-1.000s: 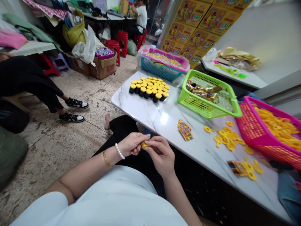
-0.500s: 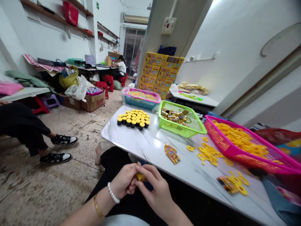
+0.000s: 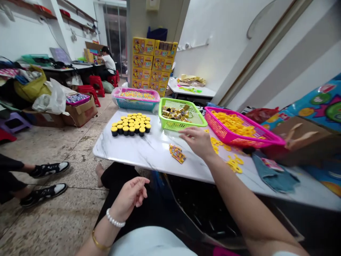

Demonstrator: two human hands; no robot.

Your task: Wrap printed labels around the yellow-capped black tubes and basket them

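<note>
My left hand point(image 3: 132, 195) hangs over my lap, its fingers loosely bent and apart, with nothing visible in them. My right hand point(image 3: 196, 140) is stretched out above the table, fingers extended, just in front of the green basket point(image 3: 173, 124). I see nothing in its grasp, though the underside is hidden. Inside that basket lie small shiny gold-and-brown wrapped pieces point(image 3: 176, 113). Printed yellow-and-purple labels point(image 3: 177, 154) rest on the table to the left of my right wrist. Loose yellow plastic rings point(image 3: 234, 164) lie beyond my right forearm, partly covered by it.
Black tubs with yellow lids point(image 3: 131, 125) stand grouped on the marble-look table point(image 3: 119, 151). A pink basket point(image 3: 221, 129) holds more yellow rings. Behind are a basket of colourful beads point(image 3: 135, 104) and stacked yellow boxes point(image 3: 151, 65). A seated person's shoes point(image 3: 49, 170) are at left.
My hands have come apart; the small yellow piece between them is out of sight. My right hand has moved forward over the table, while my left stays low. The view has swung right.
</note>
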